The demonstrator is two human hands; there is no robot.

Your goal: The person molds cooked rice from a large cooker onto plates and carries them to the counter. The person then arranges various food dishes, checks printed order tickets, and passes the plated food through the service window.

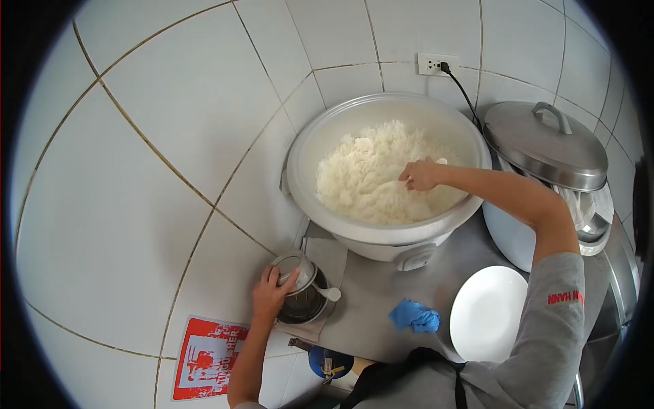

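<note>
My right hand reaches into the big white rice cooker, over a heap of cooked rice. Its fingers are closed round a white rice paddle; the handle end shows beside the wrist and the blade is hard to tell from the rice. At the lower left, my left hand grips the rim of a clear bowl, which sits at the mouth of a dark-looking round metal container. A white spoon sticks out of that container to the right.
A white oval plate and a crumpled blue cloth lie on the steel table. Right of the cooker stands a pot with a metal lid. A black cord runs to the wall outlet. A red sign is at lower left.
</note>
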